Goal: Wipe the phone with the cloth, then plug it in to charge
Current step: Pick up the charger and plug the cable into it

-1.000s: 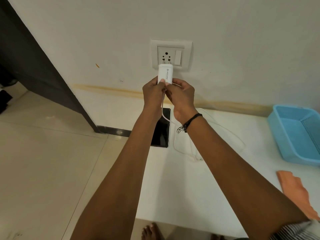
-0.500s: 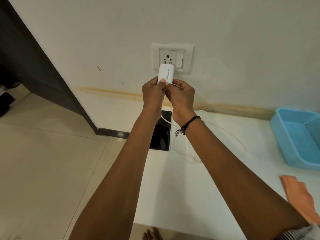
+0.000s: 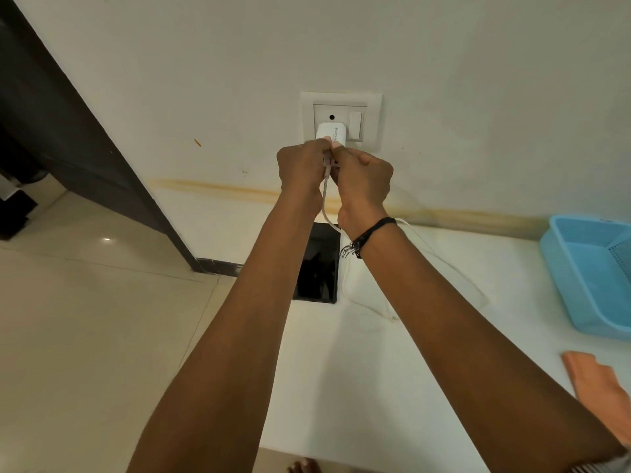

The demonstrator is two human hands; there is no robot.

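Charger (image 3: pixel 333 134), white, sits flat against the wall socket (image 3: pixel 341 114), pins out of sight. Left hand (image 3: pixel 300 167) and right hand (image 3: pixel 363 179) meet at its lower end; fingers (image 3: pixel 367 162) of both are curled and clamped on the charger, thumbs up on its body. Cable (image 3: pixel 326 199) drops from between the two hands, passes behind the right wrist and lies in loose loops on the table (image 3: pixel 341 387).

Phone (image 3: pixel 319 268) lies flat and screen-up near the table's left edge, below the hands and well apart from the fingers, partly hidden by the left forearm. Cloth (image 3: pixel 594 377), orange, lies at the right edge of view, well apart from the phone.

Table is white and butts against a cream wall (image 3: pixel 478 80) with a yellowish stain line above the joint. Pale tiled floor (image 3: pixel 85 336) on the left, with a dark door frame (image 3: pixel 68 138). Blue basket (image 3: pixel 590 278) at far right.

Count: one phone, one charger, one cable, one cloth, one basket, one socket with one switch (image 3: pixel 355 126), two hands, one black wristband (image 3: pixel 374 232) on the right wrist
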